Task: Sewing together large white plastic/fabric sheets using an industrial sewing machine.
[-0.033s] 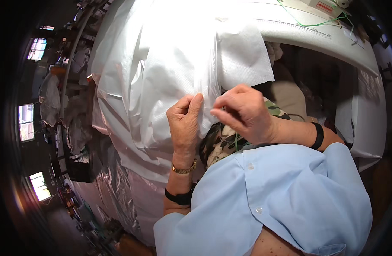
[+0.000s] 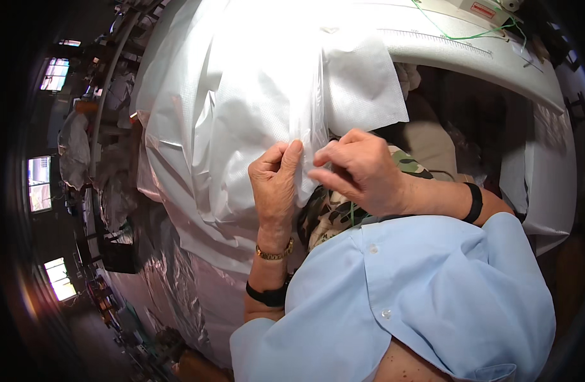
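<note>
A sheet of white, finely textured fabric [image 2: 254, 95] drapes over the table and hangs toward my lap. My left hand [image 2: 276, 181] is closed on the fabric's near edge, pinching it between thumb and fingers beside a bunched strip of thin, see-through plastic-like material [image 2: 314, 121]. Just right of it, my right hand [image 2: 362, 169] hovers close to that strip. Its thumb and forefinger are apart with no object visible between them, while the other fingers curl in. A squarish flap of the white fabric [image 2: 369, 89] lies beyond my right hand.
A white curved table edge with a printed ruler scale [image 2: 445, 44] runs across the upper right. Green thread [image 2: 458, 37] trails from a white machine part [image 2: 486, 9] there. Clear plastic sheeting [image 2: 171, 286] hangs at lower left. Camouflage cloth [image 2: 334, 210] covers my lap.
My right hand has shifted slightly left, its fingertips closer to my left hand. My left hand and the fabric look the same.
</note>
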{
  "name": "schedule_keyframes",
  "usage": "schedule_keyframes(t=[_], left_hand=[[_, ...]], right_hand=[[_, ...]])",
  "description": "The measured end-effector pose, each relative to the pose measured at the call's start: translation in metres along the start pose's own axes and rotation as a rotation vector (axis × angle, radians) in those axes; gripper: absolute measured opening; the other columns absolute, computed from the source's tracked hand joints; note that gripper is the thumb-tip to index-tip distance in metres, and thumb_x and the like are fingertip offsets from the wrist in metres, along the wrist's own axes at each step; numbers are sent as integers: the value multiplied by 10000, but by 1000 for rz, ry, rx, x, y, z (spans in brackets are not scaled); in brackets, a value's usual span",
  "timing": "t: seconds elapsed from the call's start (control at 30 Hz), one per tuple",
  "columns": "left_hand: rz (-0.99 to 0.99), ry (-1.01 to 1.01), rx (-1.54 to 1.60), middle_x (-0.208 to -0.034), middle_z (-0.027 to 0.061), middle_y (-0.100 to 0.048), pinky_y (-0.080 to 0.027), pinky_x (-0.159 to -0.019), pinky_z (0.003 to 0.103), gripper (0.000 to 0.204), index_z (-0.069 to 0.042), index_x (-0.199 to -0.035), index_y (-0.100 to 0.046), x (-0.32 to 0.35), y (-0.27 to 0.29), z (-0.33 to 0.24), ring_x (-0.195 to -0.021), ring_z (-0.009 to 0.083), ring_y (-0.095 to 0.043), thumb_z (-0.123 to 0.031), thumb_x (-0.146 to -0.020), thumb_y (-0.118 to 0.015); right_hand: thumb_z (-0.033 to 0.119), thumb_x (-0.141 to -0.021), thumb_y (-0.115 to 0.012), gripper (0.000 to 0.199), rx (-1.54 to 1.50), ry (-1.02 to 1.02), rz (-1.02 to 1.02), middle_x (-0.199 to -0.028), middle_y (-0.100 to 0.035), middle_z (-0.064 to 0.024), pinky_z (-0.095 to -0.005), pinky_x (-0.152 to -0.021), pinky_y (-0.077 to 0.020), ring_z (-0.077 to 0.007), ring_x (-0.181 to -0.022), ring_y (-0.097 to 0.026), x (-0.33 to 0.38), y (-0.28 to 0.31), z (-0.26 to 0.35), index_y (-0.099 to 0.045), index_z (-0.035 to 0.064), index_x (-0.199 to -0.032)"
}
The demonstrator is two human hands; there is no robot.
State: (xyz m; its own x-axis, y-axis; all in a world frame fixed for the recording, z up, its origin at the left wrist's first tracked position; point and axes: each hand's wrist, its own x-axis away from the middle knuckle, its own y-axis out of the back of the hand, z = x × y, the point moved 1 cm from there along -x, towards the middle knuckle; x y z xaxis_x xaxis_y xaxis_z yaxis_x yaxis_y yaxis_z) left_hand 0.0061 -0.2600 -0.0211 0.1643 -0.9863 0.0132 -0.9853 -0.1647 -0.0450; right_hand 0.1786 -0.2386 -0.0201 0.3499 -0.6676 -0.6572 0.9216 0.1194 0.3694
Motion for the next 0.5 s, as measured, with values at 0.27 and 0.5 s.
schedule_keyframes(t=[0.27,0.5], left_hand=[[43,-54,-85,-698,-61,-533,-328,-544,190,204,15,-805,-653,5,2,-6,-637,7,-417,-118,-958,-630],[98,-125,-195,-766,-29,-573,-407,-618,193,129,47,-905,-652,5,5,-3,-700,32,-483,-67,-949,-610]], right_hand=[[161,-857,-681,147,116,-201,209,-612,-587,-50,-331,-640,-452,-227,-555,-557,0,-15,-7,-597,42,-878],[106,-862,-656,98,-188,-174,163,-650,-568,-83,-337,-607,-452,-240,-598,-522,-3,-14,4,-592,32,-854]])
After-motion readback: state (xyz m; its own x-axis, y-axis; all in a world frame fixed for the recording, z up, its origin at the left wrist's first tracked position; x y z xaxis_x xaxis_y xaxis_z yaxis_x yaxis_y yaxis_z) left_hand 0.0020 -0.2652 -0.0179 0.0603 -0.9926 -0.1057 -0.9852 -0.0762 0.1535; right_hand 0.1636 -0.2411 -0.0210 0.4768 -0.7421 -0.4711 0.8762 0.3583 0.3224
